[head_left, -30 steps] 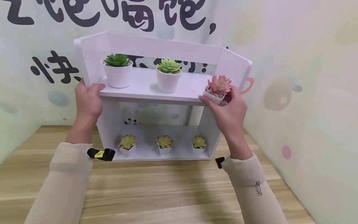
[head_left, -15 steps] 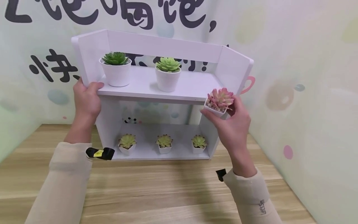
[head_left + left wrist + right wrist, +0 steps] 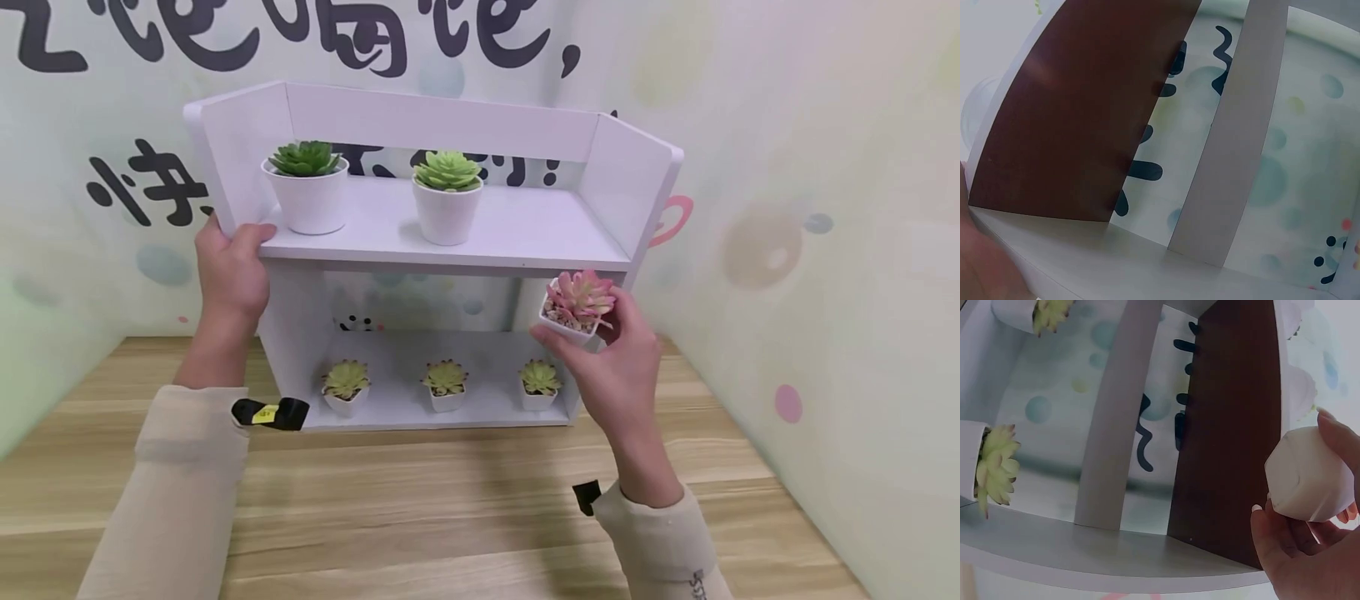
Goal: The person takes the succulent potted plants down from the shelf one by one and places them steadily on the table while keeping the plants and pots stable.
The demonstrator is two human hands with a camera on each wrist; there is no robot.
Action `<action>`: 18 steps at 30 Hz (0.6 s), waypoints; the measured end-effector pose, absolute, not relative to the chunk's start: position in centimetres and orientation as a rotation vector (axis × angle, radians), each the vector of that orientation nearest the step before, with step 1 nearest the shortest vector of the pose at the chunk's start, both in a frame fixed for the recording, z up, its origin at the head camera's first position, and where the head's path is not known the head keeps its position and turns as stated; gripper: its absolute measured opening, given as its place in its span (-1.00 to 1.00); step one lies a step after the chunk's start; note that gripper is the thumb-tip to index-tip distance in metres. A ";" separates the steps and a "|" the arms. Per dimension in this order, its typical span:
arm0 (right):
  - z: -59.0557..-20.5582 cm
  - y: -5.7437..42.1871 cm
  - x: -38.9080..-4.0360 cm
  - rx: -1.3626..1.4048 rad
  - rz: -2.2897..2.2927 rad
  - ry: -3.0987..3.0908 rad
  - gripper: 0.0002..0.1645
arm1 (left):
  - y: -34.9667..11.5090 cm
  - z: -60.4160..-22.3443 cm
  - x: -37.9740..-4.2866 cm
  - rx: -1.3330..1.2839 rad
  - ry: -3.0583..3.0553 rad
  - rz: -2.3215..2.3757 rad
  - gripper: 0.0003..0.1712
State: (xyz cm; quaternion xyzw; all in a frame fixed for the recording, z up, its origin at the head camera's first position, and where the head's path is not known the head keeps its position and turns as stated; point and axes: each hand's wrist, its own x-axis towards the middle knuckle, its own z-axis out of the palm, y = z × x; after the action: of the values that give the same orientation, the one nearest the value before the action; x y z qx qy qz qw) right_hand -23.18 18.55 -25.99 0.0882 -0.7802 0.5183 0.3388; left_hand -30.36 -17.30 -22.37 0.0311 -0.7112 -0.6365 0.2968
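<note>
My right hand [image 3: 618, 358] pinches a small white square pot with a pink succulent [image 3: 579, 302], held in front of the right side panel just below the upper board. In the right wrist view the underside of that pot [image 3: 1310, 475] shows between thumb and fingers. My left hand [image 3: 234, 271] grips the left side of the white two-tier shelf [image 3: 390, 252], thumb over the upper board's front edge. On the upper board stand a dark green succulent [image 3: 306, 196] and a light green succulent [image 3: 447, 208], both in round white pots.
Along the lower board stand three small yellow-green succulents in white pots: left [image 3: 347, 383], middle [image 3: 446, 383] and right [image 3: 539, 383]. The shelf stands on a wood-grain table [image 3: 420, 508], close to a printed back wall [image 3: 442, 50]. Another wall [image 3: 810, 167] rises on the right.
My right hand has lowered the pink succulent from the right front edge of the upper board to just below it. My left hand keeps its grip on the shelf.
</note>
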 end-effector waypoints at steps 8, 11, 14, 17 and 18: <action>-26.6 18.8 -22.7 0.234 1.325 -2.083 -0.17 | -17.3 -22.7 -30.4 0.049 -1.837 -1.749 -0.43; -26.6 18.9 -22.4 0.267 1.309 -2.062 -0.15 | -17.2 -22.6 -30.6 0.033 -1.819 -1.754 -0.46; -26.7 18.9 -21.9 0.319 1.289 -2.055 -0.15 | -17.2 -22.4 -30.7 0.047 -1.812 -1.743 -0.47; -26.8 19.0 -21.3 0.358 1.255 -2.079 -0.16 | -17.1 -22.4 -30.7 0.057 -1.816 -1.745 -0.45; -26.9 19.2 -21.0 0.363 1.238 -2.094 -0.16 | -17.1 -22.4 -30.7 0.053 -1.815 -1.751 -0.44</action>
State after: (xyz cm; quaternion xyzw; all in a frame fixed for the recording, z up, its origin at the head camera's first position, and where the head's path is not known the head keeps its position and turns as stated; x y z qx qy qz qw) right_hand -21.02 19.17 -26.93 0.1389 -0.8024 0.4743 0.3346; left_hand -30.75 -17.09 -22.42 0.0201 -0.6855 -0.6611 0.3045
